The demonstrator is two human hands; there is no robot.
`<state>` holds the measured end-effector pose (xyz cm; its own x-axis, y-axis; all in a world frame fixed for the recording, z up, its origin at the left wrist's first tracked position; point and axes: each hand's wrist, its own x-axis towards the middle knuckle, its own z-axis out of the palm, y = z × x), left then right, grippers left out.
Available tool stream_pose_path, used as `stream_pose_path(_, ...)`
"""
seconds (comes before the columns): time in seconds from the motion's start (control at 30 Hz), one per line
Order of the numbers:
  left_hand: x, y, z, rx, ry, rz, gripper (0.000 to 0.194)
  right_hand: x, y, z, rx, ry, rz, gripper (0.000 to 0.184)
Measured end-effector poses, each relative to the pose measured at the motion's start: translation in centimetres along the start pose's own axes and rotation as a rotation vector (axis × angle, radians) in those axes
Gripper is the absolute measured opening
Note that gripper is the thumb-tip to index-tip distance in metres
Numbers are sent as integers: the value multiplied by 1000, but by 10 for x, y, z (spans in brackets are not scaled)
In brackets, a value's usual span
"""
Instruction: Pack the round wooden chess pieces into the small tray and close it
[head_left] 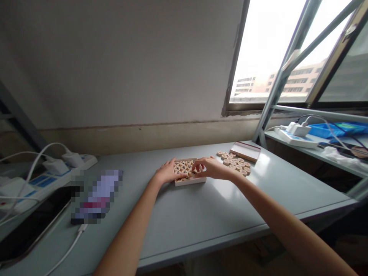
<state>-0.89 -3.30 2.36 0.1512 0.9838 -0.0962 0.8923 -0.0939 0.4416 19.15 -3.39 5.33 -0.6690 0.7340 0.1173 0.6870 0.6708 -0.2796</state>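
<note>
Probably light, hard, smooth xiangqi discs (183, 167), best pinched by rims; left hand (166, 172) spread against box (191, 182), right hand (214, 168) curled over discs, grip unclear.

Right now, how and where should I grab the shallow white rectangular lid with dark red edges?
I'd pinch the lid at its right end from the right: it lies flat with low walls, and round wooden pieces crowd its left.

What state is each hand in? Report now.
Left hand: on the white box, grip unclear.
Right hand: fingers curled over round pieces; whether it holds one can't be told.
</note>
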Motion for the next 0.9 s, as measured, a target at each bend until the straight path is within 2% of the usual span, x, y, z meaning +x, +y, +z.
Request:
stream_pose_path(0.07,1,-1,1,11,1,0,99,0,2,3,0,-58,-6,13)
stream_pose_path(0.13,1,-2,1,20,5,3,99,-1,5,6,5,-43,-10,13)
stream_pose_path(0.23,1,-3,1,18,2,3,96,-8,6,10,-70,92,25,14)
stream_pose_path(0.33,0,-2,-1,13,-17,7,94,-16,3,11,-222,197,57,29)
stream_pose_path(0.43,-2,-1,-3,21,-21,5,94,-20,-1,13,-275,187,43,34)
stream_pose_path(0.57,-2,0,-3,31,-20,-9,95,-21,-4,20,-235,156,-2,33)
stream_pose_path(0.67,-1,0,-2,44,-27,-8,95,-24,1,18,-252,186,-4,28)
stream_pose_path(0.8,0,-3,-2,45,-29,5,94,-45,22,3,-378,298,119,24)
stream_pose_path(0.9,1,-4,-1,44,-27,25,91,-74,48,-7,-440,267,274,19)
